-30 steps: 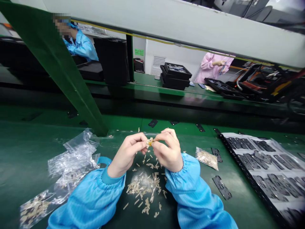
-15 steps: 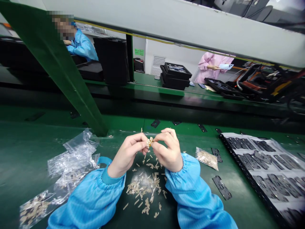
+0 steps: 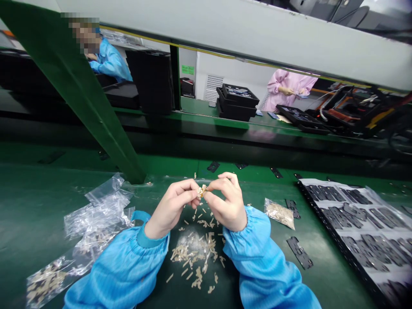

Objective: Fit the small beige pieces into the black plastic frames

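My left hand (image 3: 172, 207) and my right hand (image 3: 226, 201) meet above the green bench, both in blue sleeves. Their fingertips pinch the same small tan piece (image 3: 201, 190) between them. Right below the hands lies a loose pile of tan pieces (image 3: 195, 251) scattered on the green surface. A small clear bag of the same pieces (image 3: 279, 212) rests just right of my right wrist.
Clear plastic bags (image 3: 96, 212), some holding tan pieces, lie at the left. A black tray of dark flat parts (image 3: 360, 225) sits at the right, with loose black plates (image 3: 299, 252) near it. A slanted green post (image 3: 83, 94) rises at left. Two other people work beyond the conveyor.
My hands hold nearly still, pinching the tan piece. The small black plates on the far belt have drifted to the right. The person in pink has lowered the item held.
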Action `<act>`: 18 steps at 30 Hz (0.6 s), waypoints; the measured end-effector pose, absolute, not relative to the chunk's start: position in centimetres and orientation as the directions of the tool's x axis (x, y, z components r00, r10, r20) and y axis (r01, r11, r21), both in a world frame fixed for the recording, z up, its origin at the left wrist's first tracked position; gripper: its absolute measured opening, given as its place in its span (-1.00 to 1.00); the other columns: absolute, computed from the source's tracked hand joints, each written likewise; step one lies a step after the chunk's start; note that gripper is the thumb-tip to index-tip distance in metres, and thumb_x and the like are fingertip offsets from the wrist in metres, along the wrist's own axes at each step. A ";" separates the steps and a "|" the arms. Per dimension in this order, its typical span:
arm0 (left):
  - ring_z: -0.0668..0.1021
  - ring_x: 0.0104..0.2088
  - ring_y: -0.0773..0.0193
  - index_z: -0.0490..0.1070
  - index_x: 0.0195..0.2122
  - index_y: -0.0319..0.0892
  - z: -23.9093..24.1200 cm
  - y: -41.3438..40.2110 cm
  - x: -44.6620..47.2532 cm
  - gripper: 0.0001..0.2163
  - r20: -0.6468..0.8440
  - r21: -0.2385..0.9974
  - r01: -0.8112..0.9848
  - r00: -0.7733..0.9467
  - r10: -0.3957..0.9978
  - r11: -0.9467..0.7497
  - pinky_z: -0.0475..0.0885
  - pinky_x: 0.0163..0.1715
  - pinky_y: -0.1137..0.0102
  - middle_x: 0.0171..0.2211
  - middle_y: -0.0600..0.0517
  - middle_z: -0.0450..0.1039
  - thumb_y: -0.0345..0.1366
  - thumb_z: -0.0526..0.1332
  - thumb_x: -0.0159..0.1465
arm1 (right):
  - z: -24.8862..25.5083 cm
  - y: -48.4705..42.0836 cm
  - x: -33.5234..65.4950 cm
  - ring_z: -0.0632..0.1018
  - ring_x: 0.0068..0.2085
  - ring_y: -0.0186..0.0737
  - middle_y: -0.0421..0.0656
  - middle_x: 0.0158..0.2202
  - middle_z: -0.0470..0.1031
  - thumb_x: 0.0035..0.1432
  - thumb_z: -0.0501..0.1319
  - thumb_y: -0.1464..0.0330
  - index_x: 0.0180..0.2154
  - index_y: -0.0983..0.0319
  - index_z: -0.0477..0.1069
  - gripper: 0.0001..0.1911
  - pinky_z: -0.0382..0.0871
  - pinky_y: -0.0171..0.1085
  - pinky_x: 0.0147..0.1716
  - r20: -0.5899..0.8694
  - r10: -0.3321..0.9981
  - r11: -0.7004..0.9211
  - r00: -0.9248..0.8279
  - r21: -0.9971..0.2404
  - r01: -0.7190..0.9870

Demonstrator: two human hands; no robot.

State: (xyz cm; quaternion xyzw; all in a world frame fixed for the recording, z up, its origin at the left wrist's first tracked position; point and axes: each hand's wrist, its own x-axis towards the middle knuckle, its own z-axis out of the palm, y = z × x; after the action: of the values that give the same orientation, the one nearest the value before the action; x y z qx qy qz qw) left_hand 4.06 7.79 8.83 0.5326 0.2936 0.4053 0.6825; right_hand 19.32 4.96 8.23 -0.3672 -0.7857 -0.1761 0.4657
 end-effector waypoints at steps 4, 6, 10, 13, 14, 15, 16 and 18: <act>0.34 -0.59 0.44 0.35 -0.59 -0.24 8.8 7.9 4.2 -0.89 0.023 0.965 -0.237 0.500 0.866 0.112 0.23 -0.57 0.52 -0.64 0.12 0.30 -0.37 0.18 0.05 | 8.2 4.9 19.3 0.39 -0.36 -0.38 -0.23 -0.40 0.42 0.10 0.10 0.55 -0.40 0.18 0.37 -0.83 0.24 -0.16 -0.16 0.860 0.414 0.666 -0.300 -0.062 0.743; 0.34 -0.60 0.43 0.35 -0.59 -0.24 8.8 8.0 4.2 -0.89 0.013 0.967 -0.227 0.501 0.865 0.117 0.22 -0.57 0.51 -0.64 0.12 0.30 -0.36 0.18 0.05 | 8.2 5.0 19.4 0.39 -0.37 -0.39 -0.23 -0.40 0.41 0.11 0.09 0.55 -0.41 0.18 0.37 -0.82 0.23 -0.16 -0.16 0.859 0.414 0.666 -0.301 -0.060 0.744; 0.32 -0.60 0.43 0.33 -0.60 -0.23 8.7 8.1 4.1 -0.89 -0.003 0.970 -0.207 0.520 0.854 0.130 0.21 -0.57 0.50 -0.66 0.12 0.28 -0.35 0.17 0.03 | 8.3 5.1 19.5 0.38 -0.37 -0.38 -0.22 -0.40 0.41 0.11 0.07 0.56 -0.41 0.19 0.37 -0.81 0.23 -0.15 -0.16 0.852 0.407 0.680 -0.328 -0.043 0.732; 0.32 -0.60 0.42 0.32 -0.62 -0.22 8.7 8.2 4.1 -0.89 -0.013 0.975 -0.185 0.513 0.858 0.125 0.20 -0.57 0.49 -0.66 0.12 0.27 -0.36 0.16 0.02 | 8.4 4.9 19.5 0.38 -0.36 -0.38 -0.22 -0.40 0.39 0.12 0.07 0.54 -0.40 0.19 0.36 -0.82 0.22 -0.16 -0.15 0.838 0.420 0.681 -0.350 -0.036 0.732; 0.32 -0.60 0.41 0.32 -0.62 -0.22 8.7 8.2 4.1 -0.89 -0.011 0.978 -0.176 0.502 0.865 0.114 0.20 -0.57 0.49 -0.66 0.12 0.27 -0.35 0.16 0.02 | 8.4 4.8 19.5 0.37 -0.37 -0.37 -0.22 -0.40 0.39 0.12 0.07 0.54 -0.39 0.19 0.36 -0.83 0.22 -0.16 -0.15 0.833 0.426 0.678 -0.353 -0.036 0.734; 0.32 -0.59 0.41 0.32 -0.63 -0.22 8.7 8.3 4.1 -0.89 -0.004 0.981 -0.169 0.485 0.875 0.099 0.20 -0.56 0.49 -0.65 0.12 0.26 -0.35 0.16 0.01 | 8.3 4.8 19.4 0.37 -0.37 -0.37 -0.22 -0.41 0.39 0.12 0.07 0.53 -0.39 0.18 0.36 -0.83 0.22 -0.16 -0.15 0.831 0.430 0.677 -0.354 -0.037 0.735; 0.31 -0.58 0.41 0.32 -0.63 -0.22 8.6 8.4 4.0 -0.88 0.007 0.983 -0.165 0.463 0.886 0.078 0.20 -0.56 0.49 -0.65 0.13 0.26 -0.35 0.17 0.01 | 8.1 4.8 19.4 0.36 -0.37 -0.36 -0.22 -0.41 0.38 0.12 0.07 0.52 -0.39 0.18 0.37 -0.83 0.21 -0.16 -0.15 0.827 0.437 0.676 -0.354 -0.042 0.736; 0.31 -0.57 0.41 0.31 -0.64 -0.22 8.5 8.7 3.8 -0.87 0.037 0.987 -0.161 0.408 0.912 0.032 0.20 -0.55 0.49 -0.64 0.13 0.26 -0.35 0.17 0.02 | 7.4 5.4 19.7 0.37 -0.36 -0.34 -0.21 -0.41 0.38 0.12 0.07 0.49 -0.40 0.17 0.37 -0.84 0.21 -0.16 -0.14 0.780 0.529 0.640 -0.333 -0.110 0.761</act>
State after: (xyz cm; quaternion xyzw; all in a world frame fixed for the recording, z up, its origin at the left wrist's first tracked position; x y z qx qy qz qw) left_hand 3.76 8.72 8.50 0.5515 0.3408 0.4243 0.6322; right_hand 19.74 5.43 7.44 -0.4009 -0.8044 -0.1390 0.4158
